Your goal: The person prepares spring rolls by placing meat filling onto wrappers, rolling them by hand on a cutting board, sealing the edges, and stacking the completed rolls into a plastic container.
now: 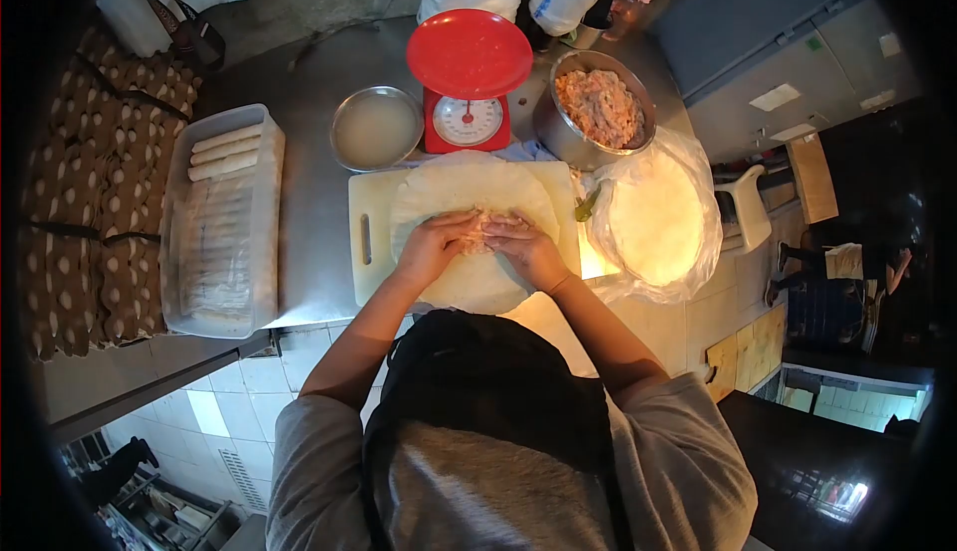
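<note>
A round, pale wrapper sheet [419, 192] lies on the cream cutting board [363, 277] in front of me. Across its middle sits a small strip of pinkish meat filling [476, 242]. My left hand [437, 244] presses on the filling from the left, its fingers bent and held together. From the other side my right hand [528, 252] does the same, and the fingertips of both hands nearly meet over the filling. My hands hide part of the strip. Right of the board, a stack of round wrappers [653, 222] rests in clear plastic.
Behind the board stand a red dial scale [467, 122], a metal bowl of cloudy liquid [377, 130] and a metal pot [560, 137] of orange-pink filling. A plastic container [271, 222] on the left holds several white rolls [224, 155]. Egg trays [110, 167] are stacked beyond it.
</note>
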`<state>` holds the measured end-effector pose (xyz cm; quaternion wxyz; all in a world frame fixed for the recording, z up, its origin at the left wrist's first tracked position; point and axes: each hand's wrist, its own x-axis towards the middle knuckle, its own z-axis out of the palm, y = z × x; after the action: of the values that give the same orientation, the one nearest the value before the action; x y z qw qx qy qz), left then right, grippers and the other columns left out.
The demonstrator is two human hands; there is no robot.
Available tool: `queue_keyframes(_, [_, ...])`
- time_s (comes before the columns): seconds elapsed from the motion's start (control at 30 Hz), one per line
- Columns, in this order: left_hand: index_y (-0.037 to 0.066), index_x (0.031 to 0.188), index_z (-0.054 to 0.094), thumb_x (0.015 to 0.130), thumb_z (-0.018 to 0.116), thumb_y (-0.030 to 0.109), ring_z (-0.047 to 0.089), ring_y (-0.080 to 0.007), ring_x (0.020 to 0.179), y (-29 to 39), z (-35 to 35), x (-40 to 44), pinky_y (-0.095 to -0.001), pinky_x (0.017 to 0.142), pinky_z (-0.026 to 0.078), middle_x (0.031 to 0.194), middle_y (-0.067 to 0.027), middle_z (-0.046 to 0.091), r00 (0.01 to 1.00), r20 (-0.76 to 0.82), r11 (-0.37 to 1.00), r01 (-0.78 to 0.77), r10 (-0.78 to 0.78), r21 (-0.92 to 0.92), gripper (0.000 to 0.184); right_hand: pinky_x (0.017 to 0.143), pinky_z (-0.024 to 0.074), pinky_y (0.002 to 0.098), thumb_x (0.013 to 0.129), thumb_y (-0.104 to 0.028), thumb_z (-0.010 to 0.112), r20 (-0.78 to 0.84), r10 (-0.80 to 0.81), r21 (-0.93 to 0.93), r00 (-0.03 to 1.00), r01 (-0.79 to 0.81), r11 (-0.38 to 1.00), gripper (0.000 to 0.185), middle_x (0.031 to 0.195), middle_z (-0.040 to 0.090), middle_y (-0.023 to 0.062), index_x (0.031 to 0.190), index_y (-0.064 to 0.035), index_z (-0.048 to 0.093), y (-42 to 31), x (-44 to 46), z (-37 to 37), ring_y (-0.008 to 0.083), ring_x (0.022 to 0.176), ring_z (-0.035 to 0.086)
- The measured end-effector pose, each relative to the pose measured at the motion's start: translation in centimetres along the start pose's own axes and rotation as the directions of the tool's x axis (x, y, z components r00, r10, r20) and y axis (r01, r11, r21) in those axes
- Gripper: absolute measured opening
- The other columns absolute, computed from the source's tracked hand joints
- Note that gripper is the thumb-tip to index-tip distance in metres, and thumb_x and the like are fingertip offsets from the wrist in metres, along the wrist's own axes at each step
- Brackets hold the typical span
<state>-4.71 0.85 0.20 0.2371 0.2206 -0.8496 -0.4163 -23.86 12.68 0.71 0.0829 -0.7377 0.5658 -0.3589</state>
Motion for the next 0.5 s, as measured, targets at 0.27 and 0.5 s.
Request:
queue_keyframes(0.27, [0.005, 0.096, 0.072, 0.072, 0.071, -0.002, 0.063, -0.0257, 0.105, -0.1, -0.8, -1.0, -0.0332, 0.092, 0.049, 0.11, -0.0109, 0.067, 0.999, 0.027, 1.0, 0.017, -0.016, -0.015, 0.025, 0.095, 0.045, 0.04, 0.076, 0.003, 0.066, 0.075, 0.204, 0.171, 0.976, -0.214, 0.962, 0.021, 0.107, 0.068, 0.0101, 0.095, -0.0051, 0.071, 0.8, -1.1, -2.0, 0.0264, 0.104, 0.062])
queue_keyframes(0.5, [0.01, 0.124, 0.057, 0.063, 0.08, 0.01, 0.051, -0.0309, 0.119, 2.5, -1.8, 0.2, -0.0376, 0.102, 0.042, 0.126, -0.012, 0.056, 0.998, 0.046, 0.998, 0.044, -0.046, 0.055, 0.065, 0.09, 0.049, 0.031, 0.074, 0.018, 0.054, -0.026, 0.495, 0.717, 0.869, -0.329, 0.615, 0.039, 0.109, 0.06, 0.0122, 0.106, -0.0022, 0.061, -1.4, 2.1, -2.5, 0.027, 0.107, 0.06])
